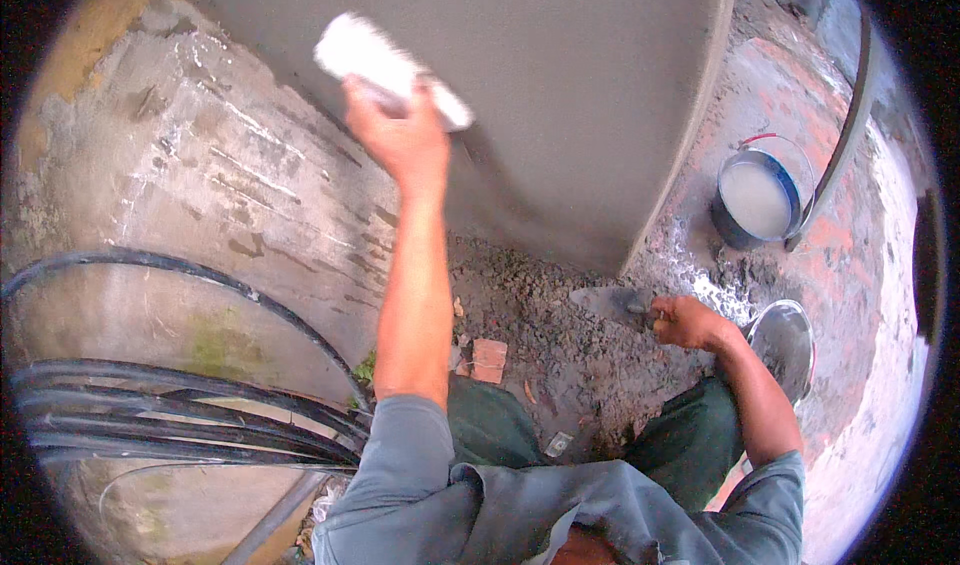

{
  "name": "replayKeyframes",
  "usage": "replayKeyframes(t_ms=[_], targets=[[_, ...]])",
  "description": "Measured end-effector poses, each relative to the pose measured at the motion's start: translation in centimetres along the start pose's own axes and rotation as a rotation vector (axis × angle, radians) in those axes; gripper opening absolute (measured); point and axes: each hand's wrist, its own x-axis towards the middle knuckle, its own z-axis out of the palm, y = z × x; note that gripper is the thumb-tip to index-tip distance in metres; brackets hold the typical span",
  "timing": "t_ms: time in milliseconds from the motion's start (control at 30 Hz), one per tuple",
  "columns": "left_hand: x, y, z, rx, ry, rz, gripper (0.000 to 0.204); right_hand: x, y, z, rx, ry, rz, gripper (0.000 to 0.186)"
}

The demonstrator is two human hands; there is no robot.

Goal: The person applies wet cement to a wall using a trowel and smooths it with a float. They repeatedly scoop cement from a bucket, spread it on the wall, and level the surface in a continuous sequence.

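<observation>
My left hand is closed round a white oblong block, fuzzy along its edge; motion blur hides whether it is a sponge or a brush. The block lies over the smooth grey plastered surface, near its left edge. A darker, wet-looking streak curves down the plaster from beside the block. Lower and to the right, my right hand grips the handle of a pointed trowel. Its blade points left, just below the plaster's lower corner and above the rough ground.
A dark bucket of cloudy liquid stands at the right, with another bucket by my right forearm. Black hoses bundle at the lower left along the stained old wall. A broken brick piece lies on the dirt.
</observation>
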Motion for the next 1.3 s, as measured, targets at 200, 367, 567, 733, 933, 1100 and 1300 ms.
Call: replayKeyframes(t_ms=[200,367,567,733,933,1100,1300], targets=[[7.3,-0.1,0.1,0.040,0.124,0.491,0.082,0.1,-0.6,0.5,-0.013,-0.037,-0.032,0.028],[1.7,-2.4,-1.1,-0.242,-0.024,-0.148,0.073,-0.8,-0.1,0.0,-0.065,0.014,-0.037,0.029],[-0.2,6.8,2.4,0.092,0.001,0.734,0.083,-0.3,-1.6,-0.1,-0.004,-0.019,0.018,0.030],[11.7,8.0,0.8,0.110,0.187,0.610,0.075,-0.6,-1.6,-0.7,0.084,-0.068,0.171,0.029],[14.7,-4.9,-3.9,0.182,0.146,0.272,0.070,-0.6,0.1,0.2,0.066,0.008,0.010,0.022],[2.7,-15.3,-2.6,-0.044,0.006,0.140,0.075,-0.6,0.1,0.2,0.004,-0.014,-0.035,0.023],[-16.3,-16.5,1.0,-0.311,-0.003,-0.989,0.080,-0.8,-0.6,0.1,0.024,-0.040,-0.041,0.033]])
